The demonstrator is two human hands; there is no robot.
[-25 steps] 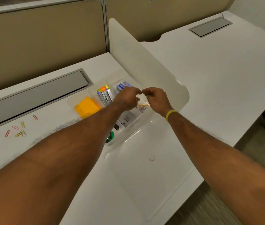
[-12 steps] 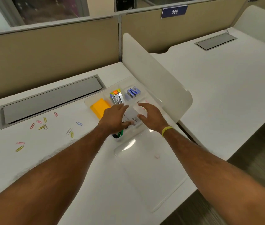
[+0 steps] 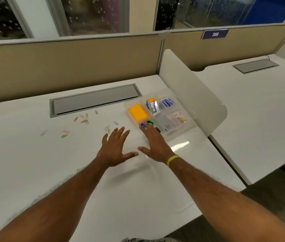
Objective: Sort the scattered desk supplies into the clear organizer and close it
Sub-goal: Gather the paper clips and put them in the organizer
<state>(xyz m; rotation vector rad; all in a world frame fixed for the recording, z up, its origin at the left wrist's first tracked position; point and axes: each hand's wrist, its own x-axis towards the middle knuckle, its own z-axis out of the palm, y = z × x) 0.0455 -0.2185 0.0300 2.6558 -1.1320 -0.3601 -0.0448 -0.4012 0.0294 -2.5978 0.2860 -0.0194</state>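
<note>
The clear organizer (image 3: 195,125) stands open on the white desk against a curved divider, its transparent lid (image 3: 178,172) folded out flat toward me. Inside lie an orange sticky-note pad (image 3: 137,112), staple boxes (image 3: 168,102), clips and a few paper clips (image 3: 181,119). Several coloured paper clips (image 3: 84,119) lie scattered on the desk to the left. My left hand (image 3: 115,149) hovers flat with spread fingers just left of the organizer. My right hand (image 3: 154,145) is also flat and empty, over the organizer's near-left corner and lid hinge.
A grey cable hatch (image 3: 95,100) is set into the desk behind the scattered clips. The white curved divider (image 3: 194,95) stands right of the organizer, with a neighbouring desk (image 3: 260,109) beyond. A tan partition wall (image 3: 68,67) closes the back. The desk's front edge runs near right.
Both hands have left the organizer's paper-clip compartment, opened flat and moved left and toward me. The camera has swung left, bringing the scattered clips into view.
</note>
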